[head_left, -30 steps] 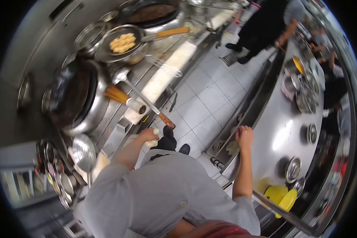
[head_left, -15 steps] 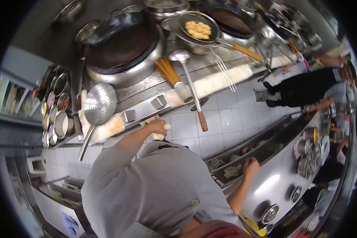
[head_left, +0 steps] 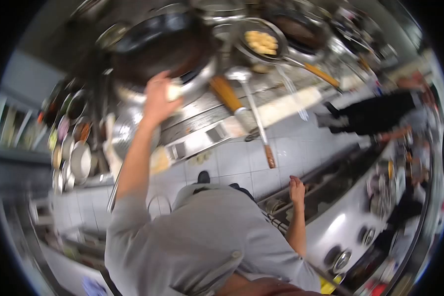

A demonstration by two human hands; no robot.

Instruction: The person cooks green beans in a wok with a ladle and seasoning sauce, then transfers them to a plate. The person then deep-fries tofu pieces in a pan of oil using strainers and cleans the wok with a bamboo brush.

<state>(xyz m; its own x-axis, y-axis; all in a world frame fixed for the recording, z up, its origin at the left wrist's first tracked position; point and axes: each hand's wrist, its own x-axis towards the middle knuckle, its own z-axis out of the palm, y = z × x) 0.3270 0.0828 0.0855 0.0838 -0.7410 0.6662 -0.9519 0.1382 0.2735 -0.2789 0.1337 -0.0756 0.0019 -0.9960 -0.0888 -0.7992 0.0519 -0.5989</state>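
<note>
My left hand (head_left: 159,100) is closed on a pale, crumpled cloth (head_left: 174,92), blurred by motion, at the near rim of a large dark wok (head_left: 153,49). Beneath that forearm lies a perforated skimmer (head_left: 128,133), partly hidden. To the right of the hand are a bamboo wok brush (head_left: 226,94) and a steel ladle (head_left: 254,106), whose wooden handle reaches past the stove edge. My right hand (head_left: 296,191) hangs free at my right side with its fingers loosely stretched, near a metal counter, and holds nothing.
A strainer (head_left: 281,42) with yellow pieces (head_left: 261,42) rests on the stove's far right. Several seasoning bowls (head_left: 80,160) stand at the left. A steel counter (head_left: 330,224) with lidded pots runs along my right. A person in black trousers (head_left: 380,112) stands at the right.
My left hand has moved from the stove's front edge forward to the wok, carrying the cloth. My right hand has shifted slightly forward and left, its fingers straighter. The view has shifted.
</note>
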